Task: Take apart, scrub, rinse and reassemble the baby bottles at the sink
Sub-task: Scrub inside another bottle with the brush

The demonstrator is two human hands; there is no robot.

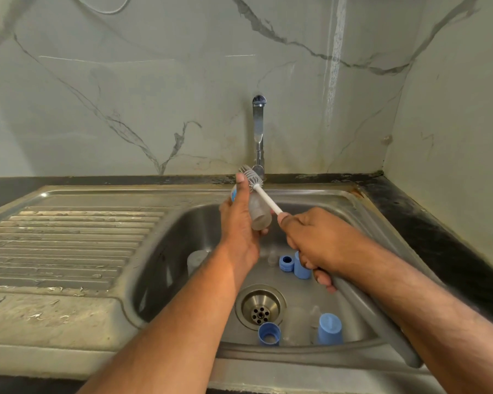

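My left hand (238, 223) grips a clear baby bottle (259, 214) above the steel sink basin (165, 251), its base toward me and a blue collar (234, 194) at its far end. My right hand (313, 240) holds the handle of a bottle brush; its white stem (268, 201) runs up beside the bottle to grey bristles (250, 177) near the neck. In the basin lie a blue ring (286, 263), a blue cap (301, 270), another blue ring (269, 333), a blue cap (329, 329), a clear bottle (196, 261) and clear parts (296, 325).
A chrome tap (258, 132) stands at the back over the basin, with no water running. The drain (260, 307) sits in the basin's middle. A ribbed draining board (69, 243) lies to the left. A dark counter (427, 223) and marble-patterned walls bound the right and back.
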